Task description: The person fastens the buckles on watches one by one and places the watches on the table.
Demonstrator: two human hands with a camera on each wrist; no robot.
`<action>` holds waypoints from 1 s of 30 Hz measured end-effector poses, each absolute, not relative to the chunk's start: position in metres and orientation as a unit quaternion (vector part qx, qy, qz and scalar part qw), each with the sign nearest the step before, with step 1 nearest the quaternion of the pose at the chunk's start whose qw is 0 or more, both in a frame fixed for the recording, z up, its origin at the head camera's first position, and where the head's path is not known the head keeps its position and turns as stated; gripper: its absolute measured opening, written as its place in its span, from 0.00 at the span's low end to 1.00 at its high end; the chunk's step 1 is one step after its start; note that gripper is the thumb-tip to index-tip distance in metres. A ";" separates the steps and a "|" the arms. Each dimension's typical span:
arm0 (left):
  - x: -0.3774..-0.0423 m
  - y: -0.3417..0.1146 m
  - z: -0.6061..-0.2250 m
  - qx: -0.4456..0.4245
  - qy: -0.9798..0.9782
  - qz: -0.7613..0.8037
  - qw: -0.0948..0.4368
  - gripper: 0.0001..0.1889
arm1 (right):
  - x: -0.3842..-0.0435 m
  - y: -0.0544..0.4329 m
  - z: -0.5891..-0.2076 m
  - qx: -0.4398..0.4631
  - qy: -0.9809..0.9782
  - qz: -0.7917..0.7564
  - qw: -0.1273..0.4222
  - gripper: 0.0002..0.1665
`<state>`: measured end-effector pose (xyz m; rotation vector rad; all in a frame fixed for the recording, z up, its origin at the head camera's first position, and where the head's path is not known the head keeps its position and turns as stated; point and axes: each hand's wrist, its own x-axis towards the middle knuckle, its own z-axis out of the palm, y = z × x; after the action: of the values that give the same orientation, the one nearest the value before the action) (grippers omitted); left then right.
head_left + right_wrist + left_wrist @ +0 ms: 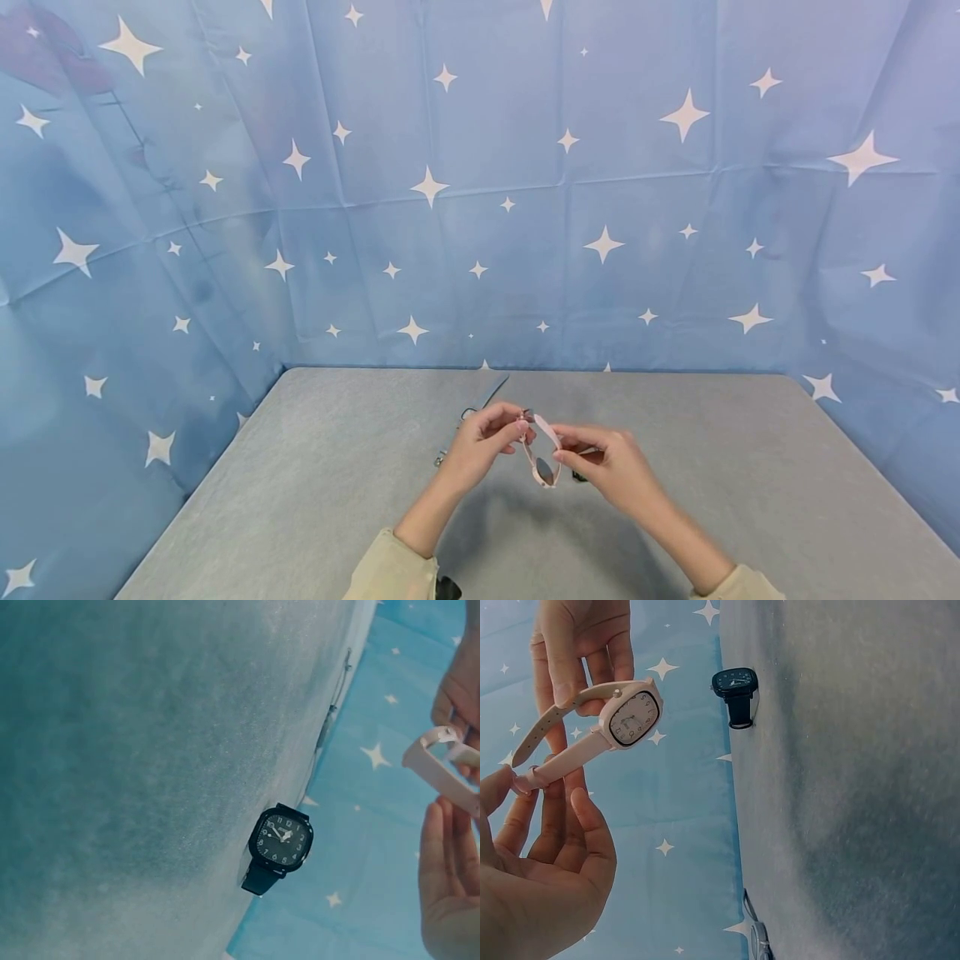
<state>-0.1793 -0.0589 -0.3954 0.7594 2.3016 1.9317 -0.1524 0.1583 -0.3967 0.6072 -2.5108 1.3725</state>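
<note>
A pale pink wristwatch (634, 720) with a squarish dial is held up above the table between both hands. My left hand (480, 446) pinches the buckle end of its strap between thumb and fingers. With thumb and fingertips, my right hand (611, 462) grips the holed strap (547, 724) near the dial. The two strap ends are apart at their tips, and the band curves into a loop in the head view. In the right wrist view, the pink strap (442, 776) shows between the hands at the right edge.
A black wristwatch (281, 840) stands on the grey table (262, 483) below and behind my right hand. Beyond my left hand lies a blue-grey strap (491, 390), with a small shiny metal piece (439, 458) nearer. A blue star-patterned cloth (510, 250) hangs behind the table.
</note>
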 end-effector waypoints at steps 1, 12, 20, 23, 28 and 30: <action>-0.179 -0.059 -0.395 0.245 0.743 0.622 0.022 0.12 | -0.152 0.158 -0.396 0.206 -0.854 0.465 0.106 0.17; -0.180 -0.059 -0.397 0.240 0.755 0.609 0.041 0.12 | -0.151 0.158 -0.398 0.215 -0.855 0.459 0.115 0.17; -0.176 -0.058 -0.394 0.242 0.766 0.593 0.045 0.12 | -0.150 0.158 -0.398 0.218 -0.853 0.462 0.110 0.17; -0.176 -0.058 -0.396 0.249 0.770 0.586 0.042 0.13 | -0.150 0.158 -0.399 0.220 -0.852 0.462 0.111 0.17; -0.175 -0.056 -0.398 0.255 0.770 0.584 0.034 0.13 | -0.150 0.158 -0.401 0.225 -0.849 0.464 0.117 0.17; -0.175 -0.056 -0.398 0.253 0.770 0.585 0.032 0.13 | -0.150 0.157 -0.401 0.225 -0.848 0.465 0.118 0.17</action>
<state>-0.1749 -0.0561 -0.3979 0.7805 2.3721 1.8005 -0.1499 0.1573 -0.4013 0.6577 -2.4817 1.3611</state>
